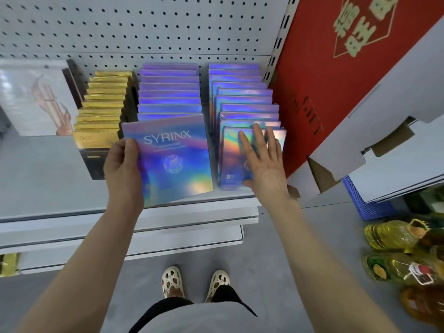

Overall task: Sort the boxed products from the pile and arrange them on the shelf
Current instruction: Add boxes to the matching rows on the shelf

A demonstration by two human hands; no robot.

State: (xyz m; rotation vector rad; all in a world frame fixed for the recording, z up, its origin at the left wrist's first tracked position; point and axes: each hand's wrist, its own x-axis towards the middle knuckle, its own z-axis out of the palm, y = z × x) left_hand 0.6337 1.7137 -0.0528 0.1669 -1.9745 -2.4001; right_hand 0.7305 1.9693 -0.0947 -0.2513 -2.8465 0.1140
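The left hand (123, 170) has its grip closed round the left edge of a holographic box marked SYRINX (174, 159), thumb on the front face and the fingers hidden behind it, at the near end of the middle row of holographic boxes (169, 92) on the shelf (48, 169). The held box leans with its top edge tipped away toward the row, its long axis running from the near shelf lip up toward the pegboard back (144, 27), and its lower edge sits close to the lip; whether it already rests on the shelf cannot be told. The right hand (263, 162) is open, fingers straight and spread, lying flat against the face of the front box (230, 162) of the right-hand row (242, 97), which looks less even than the middle one, its boxes stepping to the right as they come nearer. Left of the held box stands a row of gold and black boxes (103, 102), and further left a large white carton (31, 97). The coming move, as I judge it, turns on the held box lying just in front of its row: it wants pushing away and standing up flush against the box behind, and the left hand is the one placed for that, while the right steadies or squares its own row. A red carton (336, 80) stands to the right and bottles of oil (394, 239) lie on the floor.
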